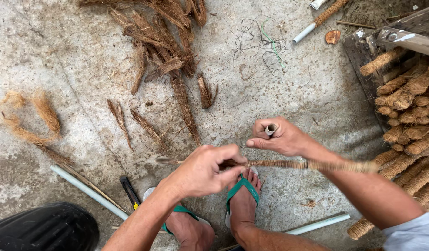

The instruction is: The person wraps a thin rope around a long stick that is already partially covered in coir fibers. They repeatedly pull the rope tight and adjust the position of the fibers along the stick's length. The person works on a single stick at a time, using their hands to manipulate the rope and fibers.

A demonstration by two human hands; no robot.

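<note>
The left hand (203,169) pinches the bare end of a coir-wrapped stick (298,164) between thumb and fingers; the stick runs level across to the right, above the sandalled feet (242,195). The right hand (279,137) is closed around a short pale tube (271,129), its open end showing. Loose husk (163,42) lies on the concrete floor (61,56) beyond. The likely trouble is the winding – if the pinch slackens, the fibre could spring loose and unravel along the stick.

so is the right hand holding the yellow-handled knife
No, the right hand grips a fibre-wrapped stick and a small spool, while the knife lies on the concrete floor beside a white pipe.
</note>
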